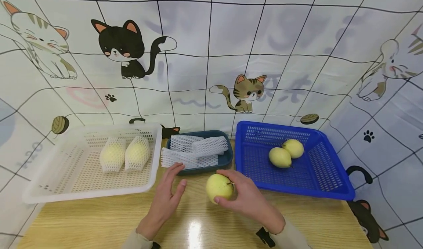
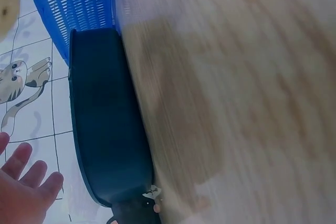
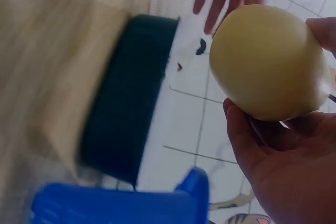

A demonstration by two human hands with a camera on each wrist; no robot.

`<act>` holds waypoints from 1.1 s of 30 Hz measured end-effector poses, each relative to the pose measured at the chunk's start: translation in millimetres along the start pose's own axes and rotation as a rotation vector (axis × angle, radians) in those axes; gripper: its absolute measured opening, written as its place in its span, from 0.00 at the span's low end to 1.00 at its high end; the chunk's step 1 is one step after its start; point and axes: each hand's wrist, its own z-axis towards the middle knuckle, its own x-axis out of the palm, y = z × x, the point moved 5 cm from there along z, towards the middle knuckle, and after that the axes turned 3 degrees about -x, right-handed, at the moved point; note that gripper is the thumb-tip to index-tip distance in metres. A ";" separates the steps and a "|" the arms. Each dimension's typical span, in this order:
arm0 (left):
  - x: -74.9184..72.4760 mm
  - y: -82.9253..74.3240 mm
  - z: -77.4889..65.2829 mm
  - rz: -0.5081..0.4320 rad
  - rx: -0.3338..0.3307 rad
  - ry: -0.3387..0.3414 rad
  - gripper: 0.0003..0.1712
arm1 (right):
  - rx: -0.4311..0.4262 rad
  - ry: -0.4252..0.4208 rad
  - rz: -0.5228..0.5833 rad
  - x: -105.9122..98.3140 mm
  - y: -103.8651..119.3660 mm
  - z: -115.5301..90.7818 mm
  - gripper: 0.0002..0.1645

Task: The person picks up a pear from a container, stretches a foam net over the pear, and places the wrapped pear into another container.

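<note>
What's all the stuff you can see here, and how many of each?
Table: one, light brown, under the containers
Backdrop: one, white with cats, behind the table
White basket: one, white, left
Blue basket: one, blue, right
Tray: one, dark teal, between the baskets
Loose nets: at least three, white, in the tray
Netted pears: two, yellow, white basket
Bare pears: two, yellow, blue basket
Held pear: one, yellow, right hand
Sleeves: two, beige, wrists
Hands: two, bare, above the table

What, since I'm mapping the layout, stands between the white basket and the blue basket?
The head view shows a dark teal tray with white foam nets between them.
</note>
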 end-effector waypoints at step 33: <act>-2.5 3.1 0.6 -0.001 0.023 -0.062 0.24 | 0.033 0.260 -0.177 75.1 -30.8 15.4 0.44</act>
